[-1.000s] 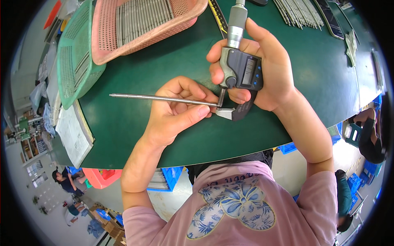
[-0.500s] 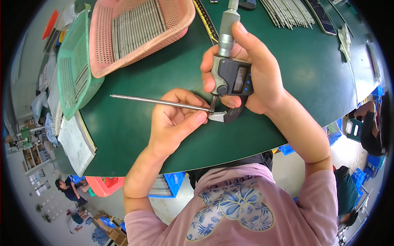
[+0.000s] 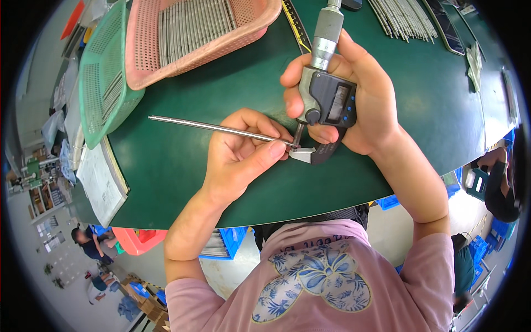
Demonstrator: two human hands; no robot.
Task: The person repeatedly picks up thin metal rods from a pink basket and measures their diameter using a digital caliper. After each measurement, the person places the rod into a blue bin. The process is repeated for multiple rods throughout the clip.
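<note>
My left hand [image 3: 238,155] pinches a thin metal rod [image 3: 210,126] between thumb and fingers near its right end. The rod points out to the left, tilted slightly up at its far tip. A digital micrometer [image 3: 329,99] with a grey thimble and a small screen lies in my right hand [image 3: 368,94], fingers wrapped round its frame. The rod's right end sits at the gap between the micrometer's spindle and anvil; whether both jaws touch it, I cannot tell.
A pink basket [image 3: 193,63] full of similar rods stands at the back left, beside a green basket [image 3: 86,83] with more rods. More rods [image 3: 402,19] lie loose at the back right near a phone [image 3: 445,27]. A ruler [image 3: 296,25] and a paper pad [image 3: 102,182] rest on the green table [image 3: 182,193].
Both hands, the rod and the micrometer appear slightly farther right in the view. The baskets and loose rods have shifted too, so the view itself has moved. Both grips stay the same.
</note>
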